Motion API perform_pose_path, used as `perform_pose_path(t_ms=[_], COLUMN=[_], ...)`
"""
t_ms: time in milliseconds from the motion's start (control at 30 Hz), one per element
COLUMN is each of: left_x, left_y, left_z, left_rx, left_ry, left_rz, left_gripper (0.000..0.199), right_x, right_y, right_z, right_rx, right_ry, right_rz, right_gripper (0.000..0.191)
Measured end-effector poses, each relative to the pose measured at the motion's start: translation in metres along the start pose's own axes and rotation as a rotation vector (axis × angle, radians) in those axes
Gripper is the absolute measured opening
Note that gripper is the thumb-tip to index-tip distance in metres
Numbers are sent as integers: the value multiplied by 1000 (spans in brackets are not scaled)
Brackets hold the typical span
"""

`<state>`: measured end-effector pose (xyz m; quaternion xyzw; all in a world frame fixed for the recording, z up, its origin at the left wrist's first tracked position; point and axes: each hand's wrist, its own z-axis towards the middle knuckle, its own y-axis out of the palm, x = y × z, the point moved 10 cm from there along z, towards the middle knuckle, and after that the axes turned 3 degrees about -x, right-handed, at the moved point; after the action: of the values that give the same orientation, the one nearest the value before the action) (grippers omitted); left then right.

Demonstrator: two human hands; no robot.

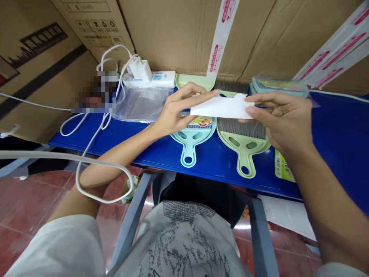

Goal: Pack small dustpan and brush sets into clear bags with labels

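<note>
A folded piece of white card (223,107) hangs above the table, stretched between both hands. My left hand (177,109) grips its left end, with the fingers along the top edge and the thumb below. My right hand (288,119) pinches the right end between thumb and fingers. Under the card lie a light blue dustpan (188,142), with a brush and a colourful label on it, and a green dustpan (245,148) with a grey-bristled brush. Their handles point toward me. The card and hands cover their far parts.
Behind stand a green dustpan (194,80) and a plastic-wrapped blue set (279,86). A clear plastic bag (144,102) lies by the white power strip (163,79). A white cable (106,156) loops over my left forearm. Cardboard boxes (178,34) wall the blue table (340,134).
</note>
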<state>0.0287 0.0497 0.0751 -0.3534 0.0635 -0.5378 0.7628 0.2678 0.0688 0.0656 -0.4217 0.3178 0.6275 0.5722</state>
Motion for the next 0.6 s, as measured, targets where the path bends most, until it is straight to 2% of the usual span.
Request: perform_pose_path(t_ms=[167, 467, 600], left_x=[-3, -8, -3], left_y=[0, 4, 0], left_z=[-2, -2, -2], left_rx=[-38, -28, -9], left_ry=[13, -21, 16], left_rz=[-71, -182, -173], left_gripper=[28, 28, 24], right_x=[6, 15, 18], right_y=[-2, -13, -16], right_z=[0, 5, 5], right_rx=[4, 72, 74], right_ry=[42, 94, 125], right_rz=[-28, -3, -33], right_gripper=[23, 17, 18])
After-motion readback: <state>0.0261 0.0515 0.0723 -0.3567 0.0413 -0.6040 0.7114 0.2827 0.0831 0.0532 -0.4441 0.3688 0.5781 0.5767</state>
